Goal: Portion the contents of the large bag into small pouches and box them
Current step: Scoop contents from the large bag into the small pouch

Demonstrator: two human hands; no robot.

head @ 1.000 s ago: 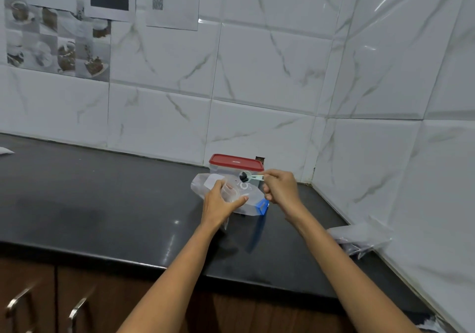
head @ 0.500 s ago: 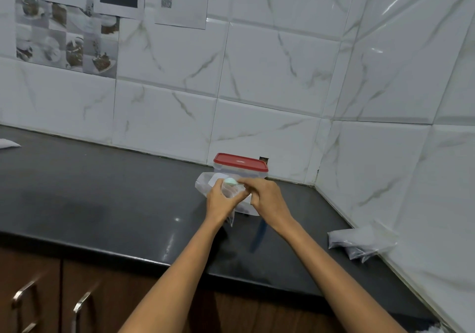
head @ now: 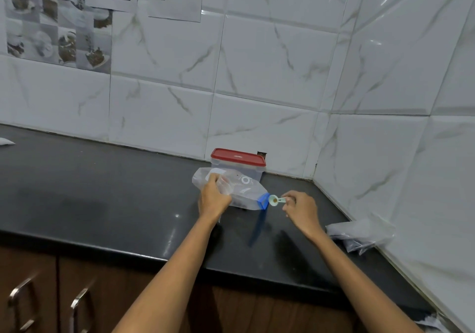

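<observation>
While the left hand (head: pixel 213 199) holds a small pouch (head: pixel 224 187) against the large bag (head: pixel 239 191), the right hand (head: pixel 299 208) pinches a pale green scoop (head: pixel 276 200).

Each grip is closed on its item, and the scoop's bowl sits just beside the bag's blue mouth (head: pixel 263 202). Behind the bag on the dark surface (head: pixel 102 191) stands a red-lidded box (head: pixel 237 161); filled pouches (head: pixel 359 235) lie to the right by the wall.

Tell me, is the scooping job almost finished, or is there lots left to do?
Some looks done: pouches lie by the right wall. In hand: the left hand holds a small pouch over the large bag, while the right hand pinches a green scoop at the bag's blue end. Left: the red-lidded box is closed, so boxing hasn't begun.
</observation>
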